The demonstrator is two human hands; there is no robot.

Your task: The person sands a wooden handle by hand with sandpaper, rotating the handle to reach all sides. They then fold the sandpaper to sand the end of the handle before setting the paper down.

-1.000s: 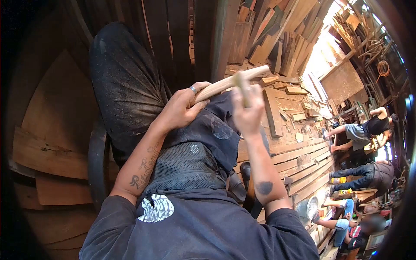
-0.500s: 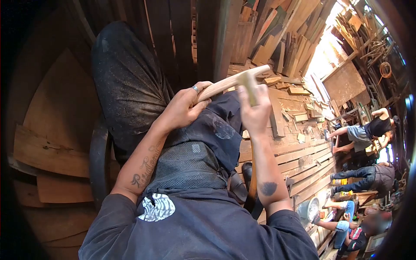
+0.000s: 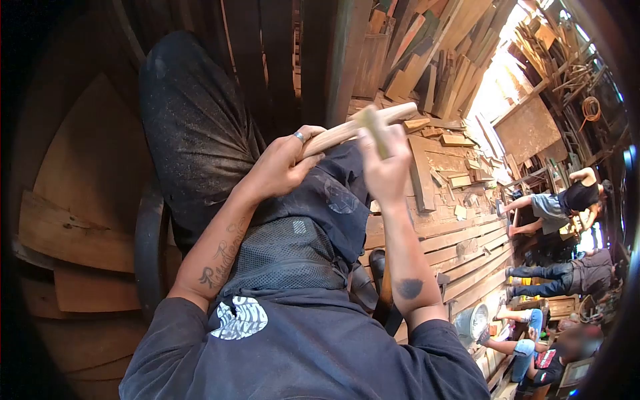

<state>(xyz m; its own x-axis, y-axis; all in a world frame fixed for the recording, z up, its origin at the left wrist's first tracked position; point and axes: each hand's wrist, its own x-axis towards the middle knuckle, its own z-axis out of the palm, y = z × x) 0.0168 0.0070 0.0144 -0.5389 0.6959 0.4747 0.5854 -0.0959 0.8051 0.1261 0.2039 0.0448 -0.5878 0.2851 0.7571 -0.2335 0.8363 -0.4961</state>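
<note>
A pale, rounded wooden stick [image 3: 332,138] slants up to the right above my lap. My left hand [image 3: 285,163], with a ring on one finger, is wrapped round its lower end. Farther along the stick, my right hand [image 3: 388,163] pinches a folded tan piece of sandpaper [image 3: 373,127] against it. The sandpaper is blurred by motion, and it covers part of the stick. The stick's far end [image 3: 405,110] sticks out beyond the sandpaper.
My dusty dark trouser leg [image 3: 193,127] is bent at the left. Wood offcuts [image 3: 457,141] litter the slatted floor [image 3: 460,247], and boards [image 3: 407,73] lean behind. Several people are at the right, near a metal bucket [image 3: 471,321]. Curved planks [image 3: 80,227] lie at the left.
My right hand and the sandpaper have slid a little left along the stick, toward my left hand. The left hand and the stick have hardly moved.
</note>
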